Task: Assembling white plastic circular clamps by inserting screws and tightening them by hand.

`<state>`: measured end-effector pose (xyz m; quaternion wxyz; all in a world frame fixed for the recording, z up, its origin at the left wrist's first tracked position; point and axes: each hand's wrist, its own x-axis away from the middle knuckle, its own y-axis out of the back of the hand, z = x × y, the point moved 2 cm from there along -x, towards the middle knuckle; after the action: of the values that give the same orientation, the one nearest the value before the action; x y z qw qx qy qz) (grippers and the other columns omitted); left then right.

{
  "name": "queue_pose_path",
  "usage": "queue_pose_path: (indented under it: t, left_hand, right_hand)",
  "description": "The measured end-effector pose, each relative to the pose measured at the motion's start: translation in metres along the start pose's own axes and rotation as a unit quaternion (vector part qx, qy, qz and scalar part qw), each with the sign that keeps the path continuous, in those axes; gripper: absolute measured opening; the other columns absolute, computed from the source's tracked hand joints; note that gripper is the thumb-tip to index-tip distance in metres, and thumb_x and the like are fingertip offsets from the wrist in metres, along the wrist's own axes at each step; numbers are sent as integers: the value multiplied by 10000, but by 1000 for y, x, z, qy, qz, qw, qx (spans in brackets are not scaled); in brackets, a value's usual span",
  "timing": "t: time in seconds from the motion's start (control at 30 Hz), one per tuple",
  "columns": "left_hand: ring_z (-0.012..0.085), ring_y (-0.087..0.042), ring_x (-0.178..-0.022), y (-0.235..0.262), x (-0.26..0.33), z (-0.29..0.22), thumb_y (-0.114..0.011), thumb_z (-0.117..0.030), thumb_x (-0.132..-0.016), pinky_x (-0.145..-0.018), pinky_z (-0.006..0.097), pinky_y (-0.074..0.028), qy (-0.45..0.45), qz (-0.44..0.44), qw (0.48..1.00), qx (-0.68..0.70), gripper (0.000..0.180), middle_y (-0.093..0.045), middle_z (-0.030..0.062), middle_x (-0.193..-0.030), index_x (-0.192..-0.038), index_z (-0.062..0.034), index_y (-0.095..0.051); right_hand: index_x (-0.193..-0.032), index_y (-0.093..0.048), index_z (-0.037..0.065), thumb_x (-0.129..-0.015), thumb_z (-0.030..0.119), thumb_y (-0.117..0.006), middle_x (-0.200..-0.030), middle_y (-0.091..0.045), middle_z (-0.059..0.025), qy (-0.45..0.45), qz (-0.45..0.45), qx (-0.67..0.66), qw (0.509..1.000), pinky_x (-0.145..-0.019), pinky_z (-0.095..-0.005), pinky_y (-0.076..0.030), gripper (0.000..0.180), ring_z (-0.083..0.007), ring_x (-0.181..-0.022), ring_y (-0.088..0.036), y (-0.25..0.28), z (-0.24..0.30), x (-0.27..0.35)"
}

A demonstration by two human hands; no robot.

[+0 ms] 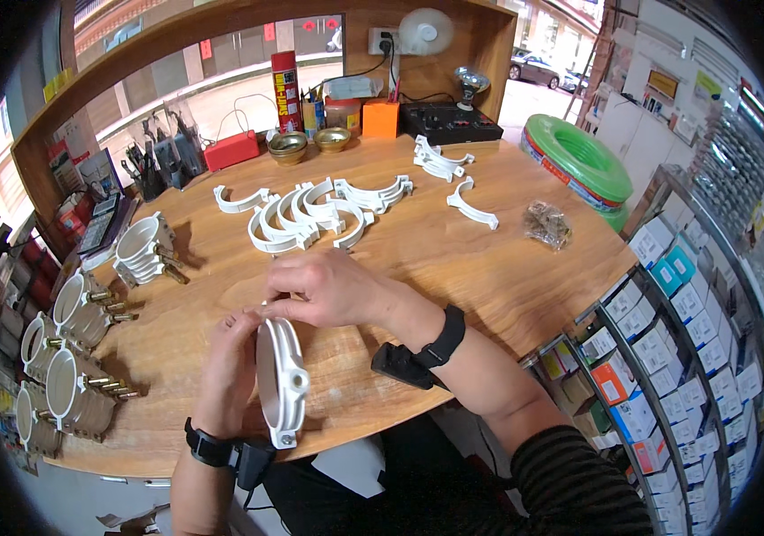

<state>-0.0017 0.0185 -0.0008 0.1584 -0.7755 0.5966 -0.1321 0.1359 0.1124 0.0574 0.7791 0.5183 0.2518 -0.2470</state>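
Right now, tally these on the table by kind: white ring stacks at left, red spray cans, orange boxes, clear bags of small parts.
White ring stacks: 5
Spray can: 1
Orange box: 1
Bag of small parts: 1
Total: 8

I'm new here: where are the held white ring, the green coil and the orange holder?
White ring (289, 375), head view, on its outer band.
Green coil (604, 171), head view, on its top.
Orange holder (380, 121), head view, on its front.

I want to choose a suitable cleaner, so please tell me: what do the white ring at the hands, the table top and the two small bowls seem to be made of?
White ring: probably moulded plastic, smooth and evenly white.
Table top: wood or wood-look laminate, satin; brown grain shows.
Small bowls: perhaps metal, given their brassy sheen.
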Motion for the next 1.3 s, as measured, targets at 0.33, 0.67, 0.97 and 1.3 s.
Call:
queue_pose_path:
  t: [0.33, 0.67, 0.97, 1.3]
  left_hand:
    - [87, -523, -623, 5, -8, 9, -508, -177, -818, -591, 234, -415, -6, -14, 1000, -7, 170, -572, 12, -698, -780, -24, -574]
    - [117, -536, -674, 17, -36, 39, -470, -238, -844, -634, 269, -439, -41, 32, 998, -43, 208, -573, 39, -764, -847, -46, -548]
    - [124, -528, -699, 11, -11, 6, -532, -352, -822, -635, 257, -410, 2, 26, 1000, -12, 288, -574, 28, -771, -913, -79, -548]
    - [124, -535, -637, 19, -16, 5, -524, -299, -824, -555, 249, -421, -11, 47, 999, -5, 249, -571, 34, -730, -896, -62, -548]
  right_hand:
    - [-804, -592, 54, -734, 157, -628, -734, -559, -68, 31, -6, 1, 999, -555, -300, -444, 130, -213, -642, -564, -2, 3, 2]
    - [-641, -533, 57, -830, 502, -446, -595, -515, -40, 248, -181, -715, 628, -783, -462, -389, 491, -171, -542, -512, 60, 134, 27]
    - [-673, -553, 49, -813, 472, -488, -641, -551, -63, 376, -73, -585, 715, -759, -413, -396, 450, -184, -554, -531, 91, 168, 41]
    - [-694, -565, 44, -813, 425, -518, -652, -566, -61, 283, -79, -575, 764, -683, -344, -421, 403, -172, -557, -536, 84, 185, 29]
